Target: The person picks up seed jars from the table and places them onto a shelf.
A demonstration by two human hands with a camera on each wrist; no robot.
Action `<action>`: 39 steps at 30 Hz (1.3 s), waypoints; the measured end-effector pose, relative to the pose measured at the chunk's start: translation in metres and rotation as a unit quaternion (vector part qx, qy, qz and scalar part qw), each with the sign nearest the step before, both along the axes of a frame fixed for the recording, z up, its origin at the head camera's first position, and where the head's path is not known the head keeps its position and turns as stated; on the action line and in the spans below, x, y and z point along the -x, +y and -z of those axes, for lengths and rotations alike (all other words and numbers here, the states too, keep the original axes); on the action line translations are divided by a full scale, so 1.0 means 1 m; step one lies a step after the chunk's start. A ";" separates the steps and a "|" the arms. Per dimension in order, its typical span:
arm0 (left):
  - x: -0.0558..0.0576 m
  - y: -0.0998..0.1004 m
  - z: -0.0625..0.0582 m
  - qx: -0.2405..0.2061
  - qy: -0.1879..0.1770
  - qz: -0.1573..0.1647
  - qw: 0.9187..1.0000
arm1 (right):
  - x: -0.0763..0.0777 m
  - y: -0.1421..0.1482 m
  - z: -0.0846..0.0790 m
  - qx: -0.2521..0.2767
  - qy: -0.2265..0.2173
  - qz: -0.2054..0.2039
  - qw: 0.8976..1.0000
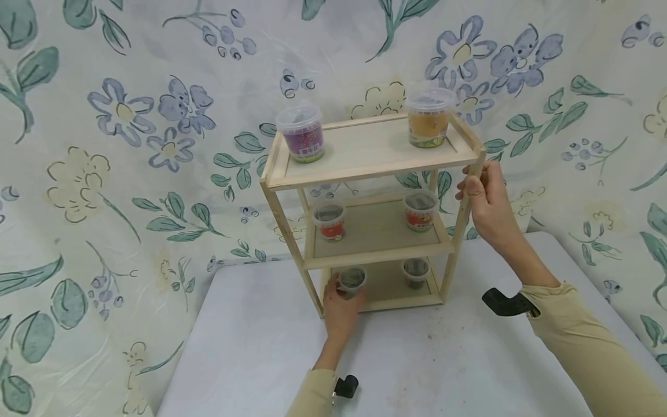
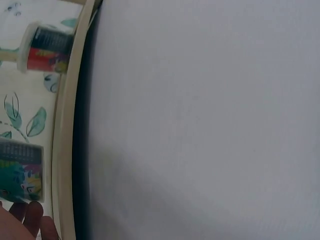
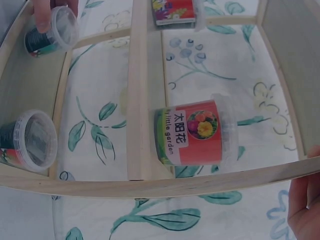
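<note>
A three-tier wooden shelf [image 1: 359, 168] stands on the white table. On its bottom tier my left hand [image 1: 341, 310] holds a small clear-lidded plastic cup [image 1: 352, 279], fingers on one side and thumb on the other. The same cup [image 3: 39, 42] shows with my fingers on it in the right wrist view. My right hand [image 1: 492, 202] grips the shelf's right front post [image 1: 461, 220], just below the top tier. A second cup [image 1: 416, 272] sits at the right of the bottom tier.
The top tier bears a purple-labelled cup [image 1: 302, 136] at left and an orange-yellow one [image 1: 429, 119] at right. Two red-labelled cups [image 1: 330, 221] [image 1: 420, 211] stand on the middle tier. Brown crumbs lie on the table [image 1: 250, 347]. A flowered curtain [image 1: 172, 116] hangs behind.
</note>
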State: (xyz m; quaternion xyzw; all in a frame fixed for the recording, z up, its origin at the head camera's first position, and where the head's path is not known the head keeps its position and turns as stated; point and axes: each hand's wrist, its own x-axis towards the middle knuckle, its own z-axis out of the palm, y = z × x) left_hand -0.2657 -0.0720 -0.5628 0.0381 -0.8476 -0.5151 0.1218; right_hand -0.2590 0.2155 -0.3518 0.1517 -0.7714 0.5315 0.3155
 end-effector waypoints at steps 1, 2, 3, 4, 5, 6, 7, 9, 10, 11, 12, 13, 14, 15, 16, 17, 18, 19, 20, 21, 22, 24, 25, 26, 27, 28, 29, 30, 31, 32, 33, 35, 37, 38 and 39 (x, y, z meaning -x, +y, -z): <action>0.001 -0.002 0.000 0.000 0.002 -0.005 1.000 | 0.000 0.000 0.000 0.001 0.000 0.000 1.000; 0.002 -0.003 0.000 0.002 0.004 -0.009 1.000 | 0.000 0.000 0.001 0.002 0.001 0.000 1.000; 0.003 -0.004 0.000 0.003 0.006 -0.013 1.000 | 0.000 0.000 0.001 0.003 0.001 0.000 1.000; 0.004 -0.005 -0.001 0.005 0.006 -0.017 1.000 | 0.000 0.001 0.001 0.004 0.001 0.000 1.000; 0.005 -0.006 0.000 0.009 0.006 -0.020 1.000 | 0.000 0.001 0.001 0.004 0.001 -0.001 1.000; 0.005 -0.006 0.001 0.012 0.007 -0.024 1.000 | 0.000 0.001 0.001 0.005 0.001 -0.001 1.000; 0.006 -0.006 0.001 0.016 0.006 -0.028 0.999 | 0.000 0.001 0.001 0.005 0.000 -0.001 1.000; 0.007 -0.006 0.002 0.022 0.001 -0.036 0.999 | 0.000 0.001 0.001 0.005 -0.002 0.000 1.000; 0.008 -0.006 0.002 0.026 -0.001 -0.041 0.999 | 0.000 0.001 0.001 0.004 -0.003 0.001 1.000; 0.008 -0.006 0.002 0.027 -0.002 -0.046 0.999 | 0.000 0.000 0.001 0.003 -0.004 0.001 1.000; 0.009 -0.005 0.002 0.025 -0.003 -0.050 0.998 | 0.000 0.000 0.001 0.002 -0.004 0.001 1.000; 0.009 -0.005 0.002 0.026 -0.004 -0.056 0.998 | 0.000 0.000 0.001 0.002 -0.004 0.001 1.000; 0.010 -0.005 0.002 0.024 -0.005 -0.060 0.998 | 0.000 0.000 0.000 0.003 -0.004 0.001 1.000; 0.010 -0.004 0.002 0.024 -0.004 -0.064 0.998 | 0.000 0.000 0.000 0.003 -0.004 0.000 1.000; 0.010 -0.004 0.002 0.022 -0.003 -0.067 0.998 | -0.001 -0.001 0.000 0.003 -0.003 0.000 1.000; 0.010 -0.004 0.002 0.020 -0.003 -0.068 0.997 | -0.001 -0.001 0.000 0.003 -0.003 -0.001 1.000; 0.010 -0.004 0.001 0.020 -0.003 -0.069 0.997 | -0.001 -0.001 -0.001 0.003 -0.004 -0.001 1.000; 0.010 -0.004 0.002 0.020 -0.002 -0.070 0.997 | -0.001 -0.002 -0.001 0.003 -0.004 -0.001 1.000; 0.010 -0.004 0.002 0.020 -0.001 -0.071 0.997 | -0.001 -0.002 -0.001 0.003 -0.004 0.000 1.000; 0.010 -0.004 0.002 0.022 0.001 -0.073 0.997 | -0.001 -0.002 -0.001 0.003 -0.004 0.000 1.000; 0.011 -0.004 0.002 0.023 0.001 -0.075 0.997 | -0.001 -0.002 -0.001 0.002 -0.004 0.001 1.000; 0.012 -0.003 0.004 0.030 -0.001 -0.079 0.996 | -0.001 -0.002 -0.002 0.000 -0.003 0.001 1.000; 0.012 -0.003 0.005 0.035 -0.004 -0.081 0.996 | -0.001 -0.002 -0.002 0.000 -0.001 0.001 1.000; 0.013 -0.003 0.005 0.039 -0.007 -0.082 0.996 | -0.001 -0.002 -0.002 -0.001 0.001 0.002 1.000; 0.013 -0.002 0.006 0.043 -0.008 -0.081 0.996 | -0.001 -0.002 -0.003 -0.001 0.003 0.002 1.000; 0.013 -0.001 0.005 0.046 -0.010 -0.080 0.996 | 0.000 -0.002 -0.003 -0.002 0.004 0.003 1.000; 0.013 0.000 0.005 0.049 -0.012 -0.080 0.996 | 0.000 -0.002 -0.003 -0.002 0.005 0.003 1.000; 0.013 0.000 0.005 0.049 -0.013 -0.079 0.996 | 0.000 -0.001 -0.003 -0.001 0.005 0.004 1.000; 0.013 0.001 0.005 0.050 -0.014 -0.079 0.996 | 0.000 -0.001 -0.003 0.000 0.005 0.004 1.000; 0.013 0.001 0.005 0.049 -0.013 -0.079 0.996 | 0.000 -0.001 -0.003 0.001 0.004 0.004 1.000; 0.013 0.002 0.005 0.048 -0.012 -0.080 0.996 | 0.000 -0.001 -0.003 0.003 0.003 0.003 1.000; 0.012 0.003 0.006 0.049 -0.012 -0.084 0.995 | 0.000 -0.001 -0.002 0.004 0.002 0.002 1.000; 0.012 0.003 0.007 0.051 -0.011 -0.085 0.995 | -0.001 -0.001 -0.002 0.006 0.000 0.001 1.000; 0.012 0.003 0.008 0.051 -0.011 -0.085 0.995 | -0.001 -0.001 -0.001 0.006 -0.001 0.001 1.000; 0.012 0.003 0.008 0.052 -0.011 -0.085 0.995 | -0.001 -0.001 -0.001 0.005 -0.001 0.002 1.000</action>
